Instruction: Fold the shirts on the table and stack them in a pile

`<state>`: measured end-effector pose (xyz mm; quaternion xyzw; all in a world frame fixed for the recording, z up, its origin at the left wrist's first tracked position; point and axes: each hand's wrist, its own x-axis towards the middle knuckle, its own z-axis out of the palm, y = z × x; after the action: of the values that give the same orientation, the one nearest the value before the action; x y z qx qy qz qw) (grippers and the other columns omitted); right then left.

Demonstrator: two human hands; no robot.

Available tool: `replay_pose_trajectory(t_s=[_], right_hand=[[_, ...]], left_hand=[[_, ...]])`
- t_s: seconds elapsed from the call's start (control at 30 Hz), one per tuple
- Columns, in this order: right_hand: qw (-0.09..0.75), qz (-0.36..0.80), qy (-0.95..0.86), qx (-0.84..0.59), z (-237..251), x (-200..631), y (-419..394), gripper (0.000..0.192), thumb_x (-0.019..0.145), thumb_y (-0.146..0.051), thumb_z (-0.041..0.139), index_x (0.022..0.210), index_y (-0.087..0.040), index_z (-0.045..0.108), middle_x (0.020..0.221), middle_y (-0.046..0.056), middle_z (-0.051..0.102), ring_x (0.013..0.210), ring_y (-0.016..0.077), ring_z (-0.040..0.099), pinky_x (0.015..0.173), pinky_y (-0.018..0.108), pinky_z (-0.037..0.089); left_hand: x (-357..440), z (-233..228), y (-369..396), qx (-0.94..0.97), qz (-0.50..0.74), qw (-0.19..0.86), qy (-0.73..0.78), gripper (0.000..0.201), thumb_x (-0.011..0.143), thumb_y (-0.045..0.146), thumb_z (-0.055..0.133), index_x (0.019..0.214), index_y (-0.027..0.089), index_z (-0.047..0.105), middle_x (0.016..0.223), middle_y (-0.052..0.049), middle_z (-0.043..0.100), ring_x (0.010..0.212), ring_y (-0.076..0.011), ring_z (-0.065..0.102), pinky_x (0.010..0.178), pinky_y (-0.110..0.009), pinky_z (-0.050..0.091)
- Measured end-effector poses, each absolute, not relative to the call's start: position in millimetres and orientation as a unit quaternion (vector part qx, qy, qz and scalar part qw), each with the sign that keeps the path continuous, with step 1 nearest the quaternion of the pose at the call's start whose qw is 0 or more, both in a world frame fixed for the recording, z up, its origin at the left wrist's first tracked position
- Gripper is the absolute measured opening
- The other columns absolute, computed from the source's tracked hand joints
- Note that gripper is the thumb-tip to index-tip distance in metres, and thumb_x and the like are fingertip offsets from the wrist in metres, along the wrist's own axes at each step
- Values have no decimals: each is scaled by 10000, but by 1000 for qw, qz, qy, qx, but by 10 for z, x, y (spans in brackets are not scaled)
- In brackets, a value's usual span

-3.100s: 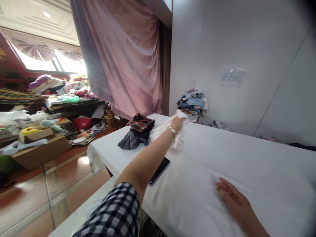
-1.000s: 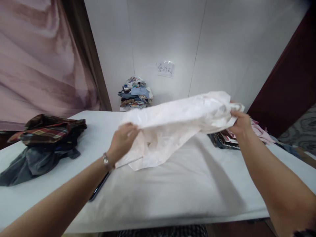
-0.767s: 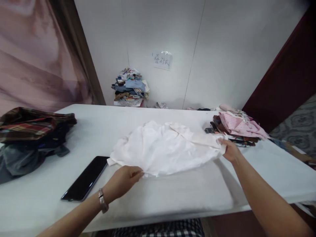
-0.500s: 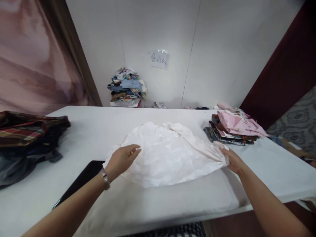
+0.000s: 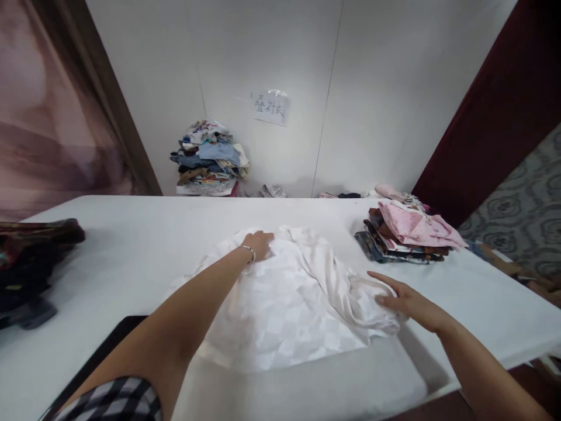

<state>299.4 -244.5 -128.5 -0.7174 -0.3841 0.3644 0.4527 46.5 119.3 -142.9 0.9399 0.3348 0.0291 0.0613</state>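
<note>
A white shirt with a faint checked weave lies crumpled across the middle of the table. My left hand, a silver bracelet at its wrist, reaches over to the far side of the shirt. Its fingers are bent down onto the fabric in a grip, with the fingertips partly hidden. At the shirt's bunched right end is my right hand, thumb and forefinger spread apart. The thumb lies by the gathered cloth; the hand is not closed on it.
Folded clothes with a pink garment on top stand at right on the white table. Dark clothes lie at left. A black flat object is partly under my left arm. Behind the table rises another clothes pile.
My left hand has moved forward and right onto the shirt's far side. My right hand has loosened its hold, and the stretched right end now lies bunched. The view has shifted slightly right.
</note>
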Motion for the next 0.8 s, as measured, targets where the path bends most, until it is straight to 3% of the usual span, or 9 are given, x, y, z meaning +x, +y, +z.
replay_pose_trajectory(t_s=[0.1, 0.17, 0.23, 0.3, 0.4, 0.53, 0.6, 0.7, 0.8], right_hand=[[400, 221, -380, -805, -1352, 3188, -2321, 652, 625, -408, 763, 1245, -278, 605, 1019, 59, 709, 829, 264, 647, 779, 406, 516], [409, 131, -398, -811, -1347, 3226, -2122, 582, 618, -423, 761, 1175, -299, 649, 1069, 58, 697, 894, 286, 630, 814, 415, 492], [427, 114, -433, -786, -1313, 3164, -1826, 541, 631, -461, 752, 1143, -311, 662, 1138, 55, 675, 960, 299, 611, 859, 420, 466], [420, 135, -448, -778, -1286, 3036, -1458, 573, 633, -519, 741, 1154, -298, 651, 1164, 69, 664, 950, 300, 612, 893, 428, 442], [320, 152, -448, -821, -1308, 2839, -899, 615, 625, -563, 723, 1135, -228, 646, 1163, 126, 653, 1001, 326, 600, 913, 431, 416], [240, 131, -479, -834, -1344, 2731, -455, 269, 706, -422, 664, 780, -164, 674, 927, 142, 697, 968, 307, 610, 821, 363, 436], [264, 114, -493, -821, -1280, 2755, -438, 234, 773, -375, 580, 671, -169, 630, 806, 96, 690, 894, 263, 620, 765, 316, 435], [328, 83, -501, -797, -1068, 2846, -650, 310, 851, -403, 457, 719, -175, 620, 740, 31, 663, 815, 215, 609, 687, 275, 434], [543, 109, -450, -701, -843, 2936, -1064, 281, 819, -458, 540, 841, -196, 638, 772, 2, 669, 784, 197, 614, 659, 272, 458]], left_hand=[[463, -1466, 1243, 939, 20, 60, 338, 403, 740, 277, 555, 1129, 199, 627, 1093, -124, 685, 1087, -302, 580, 964, -486, 385], [422, -1433, 1234, 940, 32, 57, 334, 273, 752, 260, 523, 965, 208, 685, 1003, -106, 704, 1039, -282, 596, 953, -453, 390], [359, -1358, 1210, 942, 55, 56, 326, 235, 768, 240, 480, 863, 214, 693, 984, -89, 702, 1016, -251, 600, 942, -402, 404], [280, -1259, 1190, 944, 81, 59, 315, 270, 790, 238, 436, 897, 221, 684, 1037, -68, 690, 1012, -217, 598, 939, -355, 416], [162, -1132, 1189, 945, 104, 63, 304, 330, 836, 280, 381, 1013, 218, 652, 1143, -52, 661, 1054, -191, 587, 976, -320, 406], [54, -1148, 1251, 937, 95, 55, 331, 407, 859, 359, 389, 1169, 193, 594, 1251, -80, 615, 1143, -211, 557, 1020, -329, 380], [36, -1239, 1304, 933, 82, 50, 347, 452, 841, 339, 426, 1261, 214, 537, 1329, -69, 566, 1221, -209, 506, 1038, -325, 364], [57, -1393, 1382, 926, 53, 49, 370, 544, 784, 295, 497, 1327, 273, 472, 1389, -46, 516, 1286, -211, 446, 1027, -337, 369], [116, -1475, 1411, 916, 16, 51, 397, 569, 727, 286, 548, 1295, 288, 502, 1285, -78, 605, 1180, -264, 544, 937, -394, 427]])
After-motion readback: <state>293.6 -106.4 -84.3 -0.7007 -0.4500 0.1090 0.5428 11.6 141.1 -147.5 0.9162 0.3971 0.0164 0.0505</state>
